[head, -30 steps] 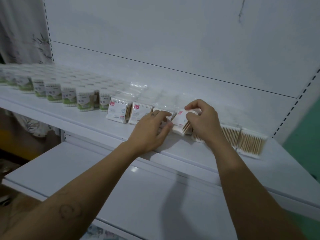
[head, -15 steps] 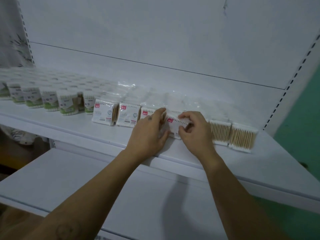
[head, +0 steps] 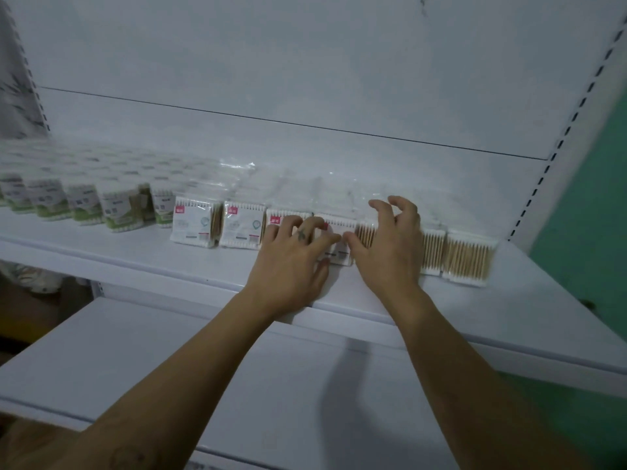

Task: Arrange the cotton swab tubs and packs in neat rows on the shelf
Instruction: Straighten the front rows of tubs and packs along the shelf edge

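The left hand (head: 295, 256) lies flat, fingers pressing the cotton swab pack (head: 342, 253) standing between both thumbs; the right hand (head: 390, 245) hovers spread, holding nothing. The pack looks light, slippery film; better pinch its side edges

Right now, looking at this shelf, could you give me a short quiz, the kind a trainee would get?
1. True or false: the round tubs stand left of the flat packs on the shelf.
2. The pack at the row's right end shows: A a red-marked label; B bare wooden sticks; C a green label.
3. How many labelled packs stand fully uncovered to the left of the left hand?
Key: 1 true; 2 B; 3 two.
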Demonstrator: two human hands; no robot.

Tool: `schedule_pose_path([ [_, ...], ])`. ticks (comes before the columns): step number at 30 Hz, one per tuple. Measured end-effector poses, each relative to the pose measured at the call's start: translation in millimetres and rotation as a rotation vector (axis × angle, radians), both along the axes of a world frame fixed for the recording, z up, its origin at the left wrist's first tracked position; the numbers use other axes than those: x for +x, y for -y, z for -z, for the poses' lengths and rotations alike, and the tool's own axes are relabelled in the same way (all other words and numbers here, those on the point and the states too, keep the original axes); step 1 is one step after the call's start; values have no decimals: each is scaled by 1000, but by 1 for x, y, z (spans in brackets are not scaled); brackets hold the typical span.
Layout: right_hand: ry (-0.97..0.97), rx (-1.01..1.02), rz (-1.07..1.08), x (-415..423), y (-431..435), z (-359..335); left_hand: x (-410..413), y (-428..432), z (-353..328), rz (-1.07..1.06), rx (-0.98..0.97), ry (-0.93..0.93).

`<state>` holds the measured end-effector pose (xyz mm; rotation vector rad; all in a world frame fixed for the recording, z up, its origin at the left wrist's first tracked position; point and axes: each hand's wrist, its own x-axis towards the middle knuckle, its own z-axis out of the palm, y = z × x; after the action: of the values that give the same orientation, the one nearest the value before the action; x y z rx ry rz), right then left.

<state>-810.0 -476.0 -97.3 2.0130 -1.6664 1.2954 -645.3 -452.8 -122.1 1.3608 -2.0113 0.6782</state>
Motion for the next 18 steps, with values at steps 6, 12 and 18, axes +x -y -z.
schedule_pose_path([
  [6,-103,134,-69,-31,-11,-8,0,1,0,-43,97,111],
  [12,-212,261,-79,-28,-5,-14,-2,2,-4,-65,130,105],
  [18,-201,266,60,-36,-3,-26,-3,-1,-1,-51,143,94],
])
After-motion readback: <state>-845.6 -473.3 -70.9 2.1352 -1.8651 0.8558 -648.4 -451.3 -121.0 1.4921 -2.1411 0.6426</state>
